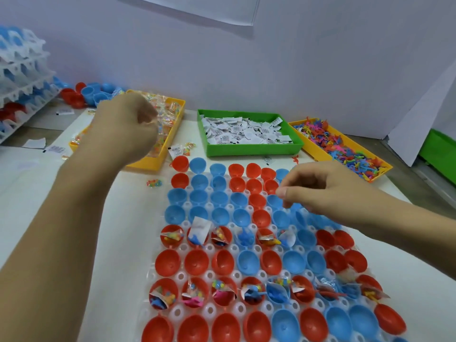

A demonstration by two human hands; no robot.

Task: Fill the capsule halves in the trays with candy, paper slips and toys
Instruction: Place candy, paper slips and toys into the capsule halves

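Observation:
A clear tray (209,245) of red and blue capsule halves lies in front of me. Two of its rows hold candy, slips and toys; the other halves are bare. My left hand (125,127) is over the yellow candy bin (177,119), fingers curled round clear candy packets (158,119). My right hand (318,188) hovers above the tray's right side, fingers loosely curled; whether it pinches anything is hidden. A green bin (246,146) holds paper slips (244,130). A second yellow bin (311,146) at the right holds small coloured toys (345,149).
Stacked white trays (22,77) with capsule halves stand at the far left, with loose red and blue halves (91,93) beside them. Stray slips and a candy packet (154,183) lie on the table. A white wall closes the back; a green crate (439,149) sits far right.

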